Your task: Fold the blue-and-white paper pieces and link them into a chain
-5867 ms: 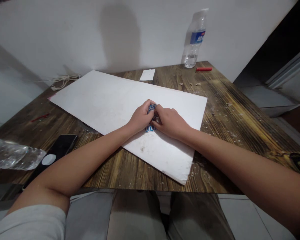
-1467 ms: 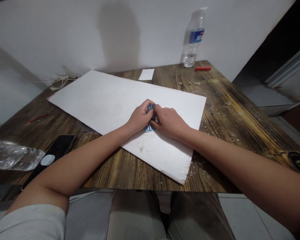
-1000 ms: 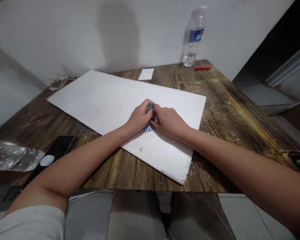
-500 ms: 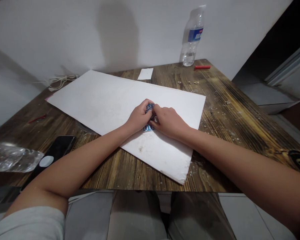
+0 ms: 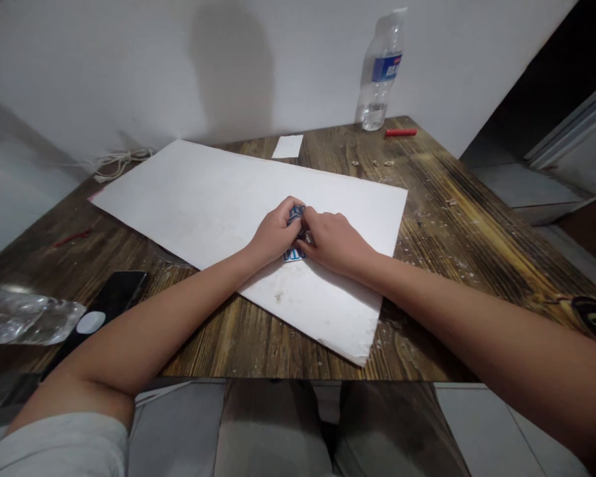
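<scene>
My left hand (image 5: 275, 233) and my right hand (image 5: 334, 242) meet near the middle of a large white board (image 5: 213, 205). Their fingertips pinch a small piece of paper printed with blue outlines (image 5: 294, 254), which lies on the board. Fingers cover most of it, with blue marks showing above and below them. A small dark bit shows between my fingertips, too hidden to name. Both forearms rest across the board's near edge.
The board lies on a scarred wooden table (image 5: 442, 218). A black phone (image 5: 114, 295) and a crushed plastic bottle (image 5: 24, 320) lie at left. A water bottle (image 5: 377, 83), a red stick (image 5: 400, 132) and a white paper slip (image 5: 287, 146) are at the back.
My hands stay pinched on the paper in nearly the same position. The whole view has drifted slightly, with the table and bottles shifting a little in the frame.
</scene>
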`<state>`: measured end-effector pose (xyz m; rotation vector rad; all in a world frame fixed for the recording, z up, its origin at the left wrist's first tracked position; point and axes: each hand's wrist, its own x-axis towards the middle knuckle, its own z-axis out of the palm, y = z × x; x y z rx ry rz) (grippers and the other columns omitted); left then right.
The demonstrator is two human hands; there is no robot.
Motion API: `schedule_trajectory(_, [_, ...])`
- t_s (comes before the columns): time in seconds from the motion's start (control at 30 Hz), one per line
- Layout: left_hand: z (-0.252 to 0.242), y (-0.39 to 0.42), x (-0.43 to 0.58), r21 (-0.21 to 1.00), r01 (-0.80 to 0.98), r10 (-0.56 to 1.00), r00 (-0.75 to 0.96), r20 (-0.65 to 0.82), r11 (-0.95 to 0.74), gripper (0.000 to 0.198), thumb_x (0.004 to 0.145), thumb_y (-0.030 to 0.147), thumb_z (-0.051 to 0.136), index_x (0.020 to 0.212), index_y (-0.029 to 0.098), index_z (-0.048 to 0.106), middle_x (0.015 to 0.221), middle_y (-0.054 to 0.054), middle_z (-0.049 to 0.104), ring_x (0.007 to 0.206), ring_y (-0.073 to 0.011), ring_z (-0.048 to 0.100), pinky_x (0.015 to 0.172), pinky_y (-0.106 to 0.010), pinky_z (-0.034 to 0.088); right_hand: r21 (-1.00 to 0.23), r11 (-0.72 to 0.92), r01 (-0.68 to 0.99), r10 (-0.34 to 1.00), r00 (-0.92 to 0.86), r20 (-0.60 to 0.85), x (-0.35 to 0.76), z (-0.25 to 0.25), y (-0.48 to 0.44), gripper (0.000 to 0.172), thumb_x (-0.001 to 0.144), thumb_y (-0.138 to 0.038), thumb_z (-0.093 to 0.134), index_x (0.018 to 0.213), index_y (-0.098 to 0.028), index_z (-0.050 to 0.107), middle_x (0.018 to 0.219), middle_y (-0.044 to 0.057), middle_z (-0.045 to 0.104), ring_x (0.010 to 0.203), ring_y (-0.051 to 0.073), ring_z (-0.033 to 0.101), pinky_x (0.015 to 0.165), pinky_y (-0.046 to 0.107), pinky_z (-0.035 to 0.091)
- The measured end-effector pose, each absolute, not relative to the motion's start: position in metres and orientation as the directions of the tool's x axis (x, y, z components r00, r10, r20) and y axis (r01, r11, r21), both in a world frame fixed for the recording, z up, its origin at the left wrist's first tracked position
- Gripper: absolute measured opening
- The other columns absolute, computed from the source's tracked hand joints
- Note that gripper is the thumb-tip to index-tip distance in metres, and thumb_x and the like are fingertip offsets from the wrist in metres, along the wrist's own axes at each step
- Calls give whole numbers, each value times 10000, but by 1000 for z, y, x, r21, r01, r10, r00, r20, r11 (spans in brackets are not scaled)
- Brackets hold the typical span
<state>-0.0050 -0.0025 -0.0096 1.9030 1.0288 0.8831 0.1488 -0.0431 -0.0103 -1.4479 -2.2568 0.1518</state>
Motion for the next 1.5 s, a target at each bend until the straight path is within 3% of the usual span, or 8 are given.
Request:
schedule_trajectory(1.17, [-5, -3, -5, 837, 378, 876, 428, 221, -395, 128, 840, 160, 498, 943, 220, 543, 834, 9, 573, 806, -123, 528, 744, -275, 421, -333, 447, 830, 884, -352, 309, 149, -8, -45, 365, 900, -355, 465, 1171, -118, 530, 955, 129, 704, 753, 226, 547, 633, 355, 228])
schedule_trajectory(1.5, [-7, -4, -5, 871, 346, 887, 422, 187, -348, 114, 850, 187, 505, 949, 232, 538, 833, -2, 561, 777, -126, 513, 674, -262, 431, -328, 444, 834, 886, -355, 299, 149, -7, -44, 351, 892, -350, 469, 1160, -131, 527, 963, 128, 701, 757, 226, 546, 635, 353, 236])
